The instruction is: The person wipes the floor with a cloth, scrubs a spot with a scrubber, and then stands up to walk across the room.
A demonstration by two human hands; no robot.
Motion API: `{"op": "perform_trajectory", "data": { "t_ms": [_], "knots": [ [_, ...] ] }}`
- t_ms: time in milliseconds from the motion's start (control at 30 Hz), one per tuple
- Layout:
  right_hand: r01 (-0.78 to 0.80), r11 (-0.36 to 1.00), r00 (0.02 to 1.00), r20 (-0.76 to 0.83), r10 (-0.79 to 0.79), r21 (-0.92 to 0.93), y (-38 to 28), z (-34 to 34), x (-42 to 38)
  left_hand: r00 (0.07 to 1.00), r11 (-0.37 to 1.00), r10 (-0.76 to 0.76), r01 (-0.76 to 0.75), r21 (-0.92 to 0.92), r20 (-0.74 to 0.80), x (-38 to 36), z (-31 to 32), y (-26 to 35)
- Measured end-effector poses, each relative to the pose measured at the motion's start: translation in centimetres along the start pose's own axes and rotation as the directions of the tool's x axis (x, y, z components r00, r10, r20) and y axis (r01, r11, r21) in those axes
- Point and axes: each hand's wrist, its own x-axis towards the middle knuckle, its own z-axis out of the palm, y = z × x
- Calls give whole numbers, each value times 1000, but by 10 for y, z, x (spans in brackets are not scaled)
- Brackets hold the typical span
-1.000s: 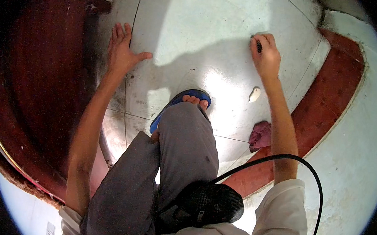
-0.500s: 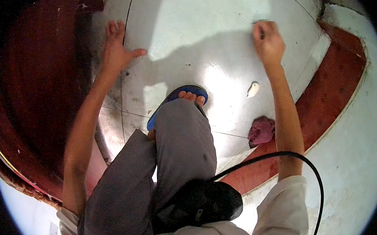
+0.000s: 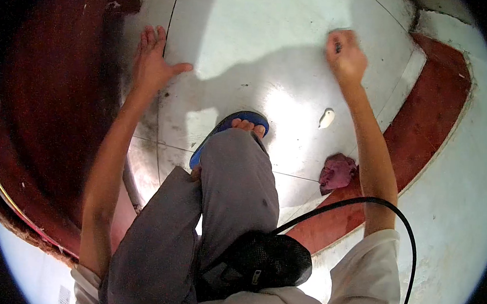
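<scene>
My left hand rests on the pale tiled floor, fingers spread and thumb stretched out to the right. Farther right, my right hand is closed against the floor and slightly blurred. A small dark patch shows between its fingers, but what it grips is mostly hidden and I cannot make it out. Below that hand lies a small off-white oblong piece with a dark spot. A crumpled maroon cloth sits beside my right forearm, at the edge of the red border.
My foot in a blue flip-flop stands on the floor between my arms. Dark red furniture fills the left side. A red skirting band runs along the pale wall at right. A black cable loops over my right arm.
My right hand stays in nearly the same spot, closed and blurred in both frames. My left hand keeps its place on the floor. The view has shifted very slightly.
</scene>
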Motion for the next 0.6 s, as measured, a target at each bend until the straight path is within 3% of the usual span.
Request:
{"op": "perform_trajectory", "data": {
  "t_ms": [67,100,133,200,267,300,333,400,433,533,600],
  "knots": [
    [155,972,979,106,-176,179,-17,-8,-15,1000,999,10,-9,31,-27,0,3,-2],
    [149,988,971,180,-155,45,-6,-11,-6,999,998,28,-26,58,-44,-2,5,1],
    [-84,990,994,83,76,109,-2,-11,4,998,998,30,-28,57,-46,-1,2,3],
    [-202,972,978,-18,206,120,-9,-2,4,1000,999,7,-6,44,-19,-2,-5,4],
    [143,969,990,-21,-142,202,-29,7,-26,999,1000,10,-9,30,-35,-2,1,1],
    [110,968,987,91,-134,224,-23,1,-23,999,1000,24,-23,17,-46,-2,3,2],
    [110,969,988,83,-131,223,-16,-3,-11,998,999,28,-27,20,-52,0,-2,4],
    [-236,961,969,-42,244,142,-8,-8,10,999,998,-10,8,59,34,-2,-9,5],
    [-197,978,980,-24,199,74,-17,-5,5,999,998,-13,11,60,35,-6,-7,4],
    [-136,975,973,209,98,175,-55,-8,-40,1000,1000,-8,8,-15,7,-1,-6,5],
    [-214,883,971,193,144,419,-69,-11,-75,1000,1000,-8,8,9,0,-1,-7,6]
  ]
}}
